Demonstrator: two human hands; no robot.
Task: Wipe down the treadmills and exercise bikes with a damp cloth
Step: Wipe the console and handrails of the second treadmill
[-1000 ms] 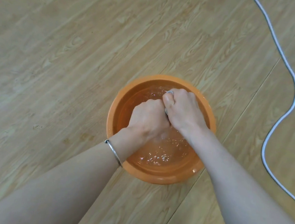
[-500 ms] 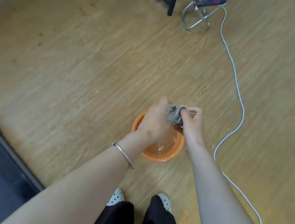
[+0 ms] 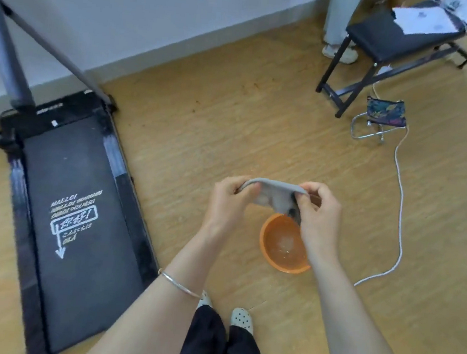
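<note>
A grey cloth is stretched between my two hands, well above the floor. My left hand pinches its left end and my right hand pinches its right end. Below them on the wooden floor stands an orange basin with water in it. A black treadmill lies to the left, its belt printed with white lettering and its grey uprights rising at the top left.
A white cable snakes across the floor right of the basin. A small folding stool and a black bench with papers stand at the far right. Another person's legs stand beside the bench. My feet are below the basin.
My hands lifted the cloth out of the basin and spread it out between them. I stood up and the view rose, bringing the treadmill, wall and bench into sight.
</note>
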